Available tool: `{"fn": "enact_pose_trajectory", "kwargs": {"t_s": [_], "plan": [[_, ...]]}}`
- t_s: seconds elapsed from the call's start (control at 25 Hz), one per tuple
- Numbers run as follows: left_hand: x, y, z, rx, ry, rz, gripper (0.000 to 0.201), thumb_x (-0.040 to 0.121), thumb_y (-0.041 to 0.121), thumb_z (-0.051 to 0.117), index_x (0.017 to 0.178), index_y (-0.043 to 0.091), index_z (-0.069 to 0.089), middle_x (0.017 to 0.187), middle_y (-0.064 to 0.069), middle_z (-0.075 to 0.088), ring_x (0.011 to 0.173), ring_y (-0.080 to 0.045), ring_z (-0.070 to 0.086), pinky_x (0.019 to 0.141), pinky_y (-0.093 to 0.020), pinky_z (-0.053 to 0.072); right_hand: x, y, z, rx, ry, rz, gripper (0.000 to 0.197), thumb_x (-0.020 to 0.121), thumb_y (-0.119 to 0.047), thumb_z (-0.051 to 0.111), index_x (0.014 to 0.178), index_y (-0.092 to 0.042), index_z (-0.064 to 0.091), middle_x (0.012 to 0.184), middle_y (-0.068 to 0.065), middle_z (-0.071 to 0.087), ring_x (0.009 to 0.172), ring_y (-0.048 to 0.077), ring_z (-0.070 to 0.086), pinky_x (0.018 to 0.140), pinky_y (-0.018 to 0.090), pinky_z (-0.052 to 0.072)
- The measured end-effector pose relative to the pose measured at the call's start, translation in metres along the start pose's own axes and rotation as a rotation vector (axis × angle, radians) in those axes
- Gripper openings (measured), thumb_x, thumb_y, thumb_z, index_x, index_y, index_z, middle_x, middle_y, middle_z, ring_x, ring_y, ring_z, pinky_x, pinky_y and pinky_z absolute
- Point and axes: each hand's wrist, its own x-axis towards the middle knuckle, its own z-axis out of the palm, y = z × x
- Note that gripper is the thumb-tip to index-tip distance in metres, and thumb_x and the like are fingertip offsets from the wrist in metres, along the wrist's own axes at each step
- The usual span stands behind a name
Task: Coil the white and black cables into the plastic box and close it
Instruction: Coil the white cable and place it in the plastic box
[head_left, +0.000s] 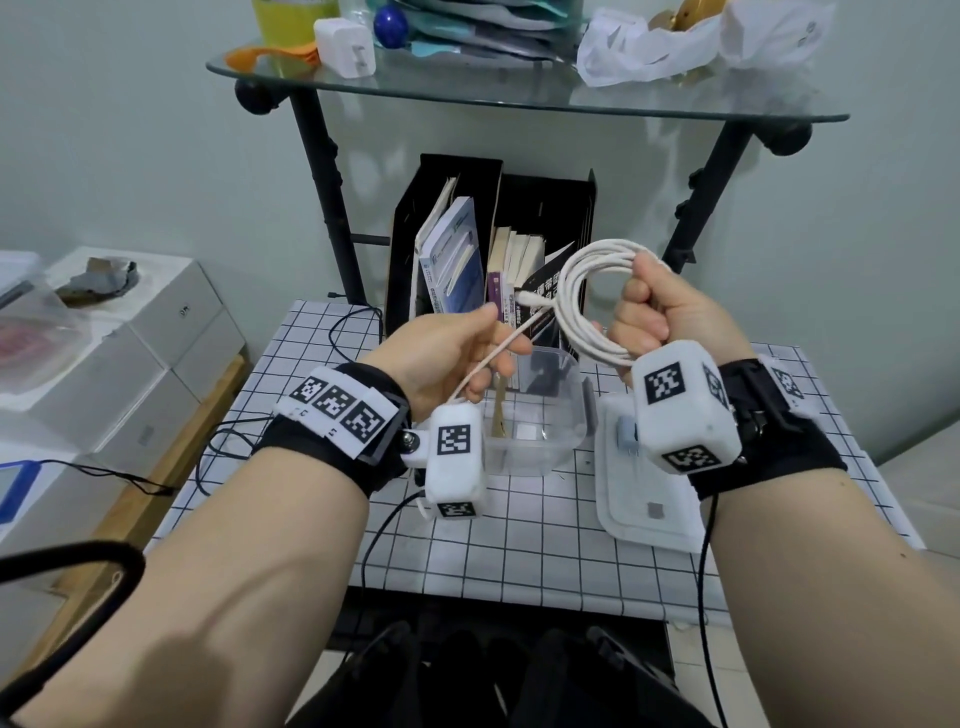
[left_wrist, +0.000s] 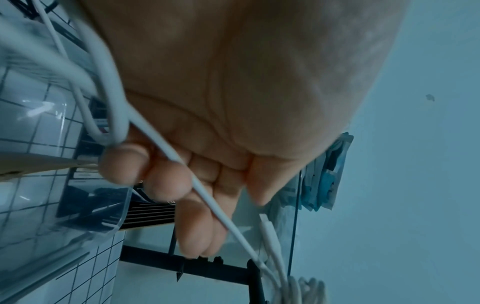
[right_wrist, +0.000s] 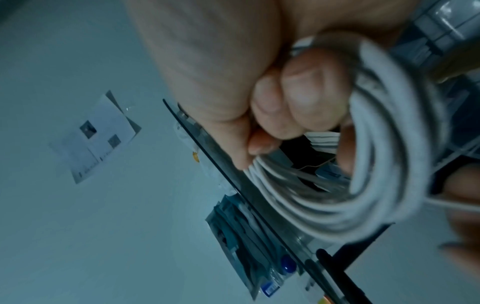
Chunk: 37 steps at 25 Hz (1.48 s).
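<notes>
My right hand (head_left: 649, 306) grips a coil of white cable (head_left: 576, 291) in several loops, held up above the table; the wrist view shows the loops (right_wrist: 337, 205) bunched under its curled fingers (right_wrist: 306, 94). My left hand (head_left: 467, 353) holds the cable's loose tail (head_left: 498, 353), which runs across its palm (left_wrist: 205, 193) under the curled fingers; a white plug (left_wrist: 267, 228) shows near the coil. The clear plastic box (head_left: 566, 441) stands open on the checked table below both hands, with its white lid (head_left: 634, 514) lying flat to its right. A thin black cable (head_left: 358, 322) lies on the table's left side.
Black file holders with books (head_left: 467, 249) stand behind the box. A glass shelf (head_left: 519, 98) on black legs, cluttered with a white charger (head_left: 345, 47) and bags, hangs overhead. White cartons (head_left: 130, 364) sit to the left. The checked tablecloth (head_left: 519, 545) ends near my lap.
</notes>
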Motion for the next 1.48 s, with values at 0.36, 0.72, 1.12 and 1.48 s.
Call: {"fn": "enact_pose_trajectory", "kwargs": {"t_s": [0.36, 0.72, 1.12, 1.48], "plan": [[-0.003, -0.002, 0.011, 0.333, -0.061, 0.003, 0.022, 0.086, 0.003, 0.063, 0.108, 0.006, 0.066, 0.083, -0.008, 0.067, 0.066, -0.015, 0.062, 0.076, -0.027, 0.052, 0.02, 0.004, -0.012, 0.204, 0.341, -0.195, 0.045, 0.09, -0.054, 0.051, 0.066, -0.016, 0.044, 0.046, -0.002, 0.028, 0.039, 0.016, 0.034, 0.067, 0.031, 0.055], [-0.001, 0.004, 0.019, 0.282, -0.11, 0.005, 0.037, 0.082, -0.016, 0.053, 0.11, 0.006, 0.063, 0.088, -0.01, 0.072, 0.077, -0.018, 0.069, 0.096, -0.042, 0.047, 0.029, 0.018, -0.002, 0.151, 0.34, -0.396, 0.022, 0.096, -0.004, 0.045, 0.074, -0.003, 0.051, 0.047, 0.005, 0.054, 0.052, 0.023, 0.056, 0.065, 0.038, 0.054], [0.003, 0.008, 0.018, 0.438, -0.021, 0.015, 0.018, 0.092, 0.006, 0.057, 0.105, 0.0, 0.066, 0.078, -0.007, 0.07, 0.057, -0.013, 0.062, 0.067, -0.026, 0.051, 0.032, 0.034, -0.009, -0.453, 0.229, -0.333, 0.018, 0.098, -0.018, 0.044, 0.089, -0.006, 0.054, 0.057, 0.002, 0.058, 0.054, 0.02, 0.06, 0.062, 0.034, 0.05], [0.005, 0.011, 0.017, 0.567, 0.157, -0.06, 0.01, 0.092, 0.01, 0.053, 0.084, 0.011, 0.06, 0.069, -0.001, 0.072, 0.041, -0.01, 0.05, 0.044, -0.019, 0.042, 0.024, 0.024, -0.005, 0.003, 0.122, -0.175, 0.025, 0.1, -0.018, 0.041, 0.084, -0.003, 0.054, 0.046, -0.002, 0.037, 0.038, 0.014, 0.033, 0.056, 0.03, 0.046]]}}
